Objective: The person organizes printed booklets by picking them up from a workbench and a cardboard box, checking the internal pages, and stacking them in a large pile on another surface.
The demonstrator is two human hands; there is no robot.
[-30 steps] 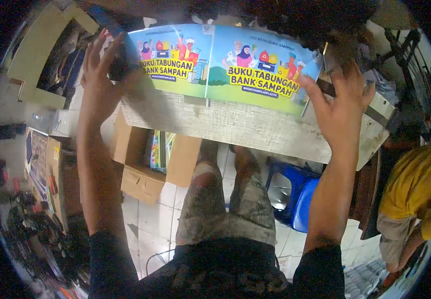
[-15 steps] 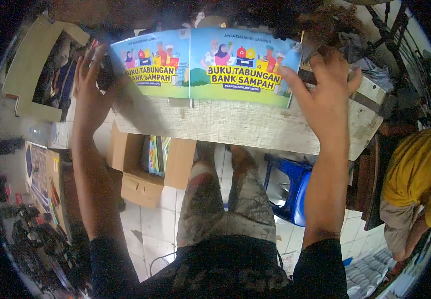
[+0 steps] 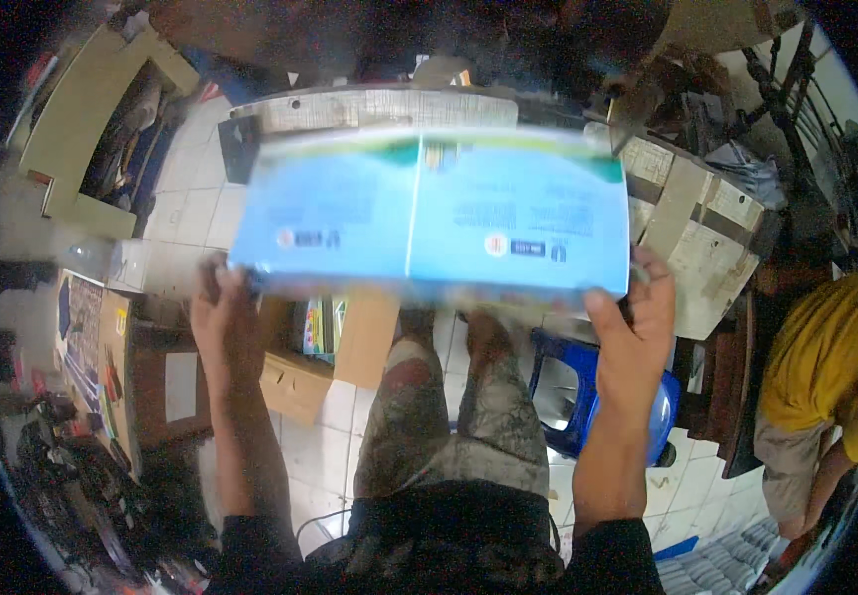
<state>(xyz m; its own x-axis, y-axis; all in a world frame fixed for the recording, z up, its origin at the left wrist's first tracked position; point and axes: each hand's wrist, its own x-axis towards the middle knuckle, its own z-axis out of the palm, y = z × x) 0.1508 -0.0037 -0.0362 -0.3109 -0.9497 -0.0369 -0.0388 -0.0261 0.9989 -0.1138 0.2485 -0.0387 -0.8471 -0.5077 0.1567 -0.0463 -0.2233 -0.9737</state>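
A wide printed sheet (image 3: 429,213), mostly blue with a green and white top band and a fold line down its middle, is held up between me and the wooden workbench (image 3: 389,104). It is motion-blurred. My left hand (image 3: 226,327) grips its lower left corner. My right hand (image 3: 632,332) grips its lower right corner, thumb on the front. My legs in patterned shorts show below the sheet.
An open cardboard box (image 3: 325,347) with coloured books stands on the tiled floor at left. A blue plastic stool (image 3: 572,397) is by my right knee. A person in a yellow shirt (image 3: 825,367) sits at right. Clutter and boxes (image 3: 92,129) fill the left side.
The sheet lay flat on the workbench with its colourful front up. Both hands have lifted it off the bench and turned it over toward me, so its plainer blue side shows.
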